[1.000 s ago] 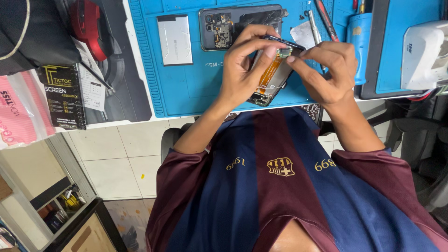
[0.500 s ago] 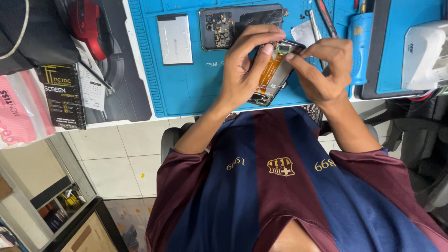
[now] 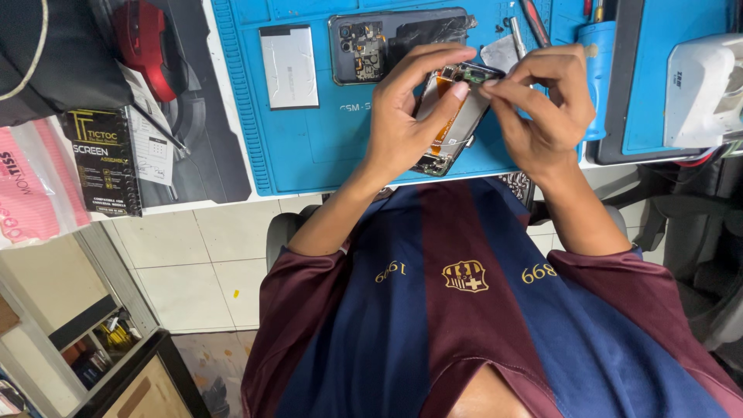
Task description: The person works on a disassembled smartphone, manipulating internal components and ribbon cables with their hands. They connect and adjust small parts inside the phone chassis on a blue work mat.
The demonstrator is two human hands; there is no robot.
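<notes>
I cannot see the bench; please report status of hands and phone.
Left hand holds opened phone. Right hand fingers pinch its top edge. Nothing in the way.

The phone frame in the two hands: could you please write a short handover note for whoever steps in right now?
Left hand: grips the phone frame from the side, above the blue mat.
Right hand: fingertips pinch the small green board at the frame's top end.
On the mat: opened phone body, grey flat battery, tweezers beside the hands.
Done: phone opened, battery lying out.
Left: frame and body are apart; nothing is rejoined yet.
</notes>
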